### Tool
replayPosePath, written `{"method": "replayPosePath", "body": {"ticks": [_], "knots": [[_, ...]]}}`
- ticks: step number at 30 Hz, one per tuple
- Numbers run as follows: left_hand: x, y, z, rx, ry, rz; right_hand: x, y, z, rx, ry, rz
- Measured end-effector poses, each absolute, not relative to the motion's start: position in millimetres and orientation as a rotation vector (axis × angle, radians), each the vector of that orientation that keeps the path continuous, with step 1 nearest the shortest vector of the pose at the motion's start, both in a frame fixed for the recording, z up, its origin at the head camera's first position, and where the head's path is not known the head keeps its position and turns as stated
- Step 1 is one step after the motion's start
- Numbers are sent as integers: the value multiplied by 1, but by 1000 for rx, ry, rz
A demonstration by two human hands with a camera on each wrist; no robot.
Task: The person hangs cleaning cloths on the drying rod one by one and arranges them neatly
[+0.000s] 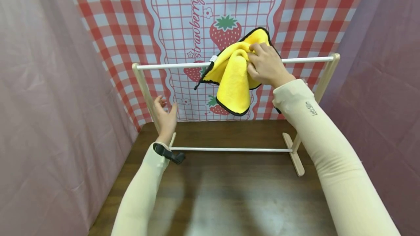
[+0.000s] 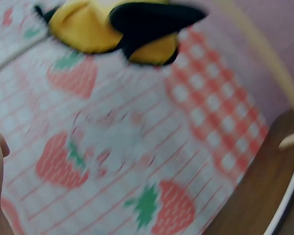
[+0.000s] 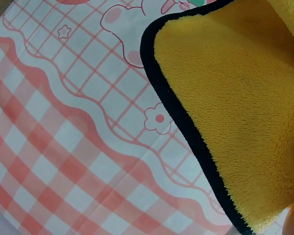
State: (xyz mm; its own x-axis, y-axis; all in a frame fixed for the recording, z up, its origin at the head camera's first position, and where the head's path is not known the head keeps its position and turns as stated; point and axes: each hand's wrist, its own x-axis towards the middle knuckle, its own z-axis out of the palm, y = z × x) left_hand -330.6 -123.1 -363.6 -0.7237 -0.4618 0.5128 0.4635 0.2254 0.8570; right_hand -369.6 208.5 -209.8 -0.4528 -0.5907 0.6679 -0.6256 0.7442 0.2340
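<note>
A yellow plush towel [image 1: 233,83] with black edging is bunched up at the white top rail [image 1: 177,66] of a wooden rack. My right hand [image 1: 267,65] pinches its upper middle, and the corners fan out and hang around the fingers. In the right wrist view the towel [image 3: 230,107] fills the right side. My left hand [image 1: 166,117] is apart from the towel, below the rail and beside the rack's left post [image 1: 144,86], its fingers spread and holding nothing. The left wrist view shows the towel [image 2: 83,27] blurred at the top.
The rack's lower white bar [image 1: 229,149] and right foot [image 1: 293,154] stand on a dark wooden table [image 1: 223,199]. Behind hangs a strawberry-print checked cloth [image 1: 183,21]. Pink curtains [image 1: 49,101] close off both sides.
</note>
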Motion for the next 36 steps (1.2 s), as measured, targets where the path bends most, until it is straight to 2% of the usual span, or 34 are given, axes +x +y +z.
{"method": "replayPosePath", "body": {"ticks": [9, 19, 36], "knots": [[-303, -68, -351, -130, -1871, -2102, -370, 209, -209, 923, -2168, 64], [-288, -30, -322, -164, -1598, -2809, -368, 208, -206, 907, -2197, 69], [-283, -19, -284, -77, -1295, -2809, -363, 208, -200, 762, -2405, 12]]}}
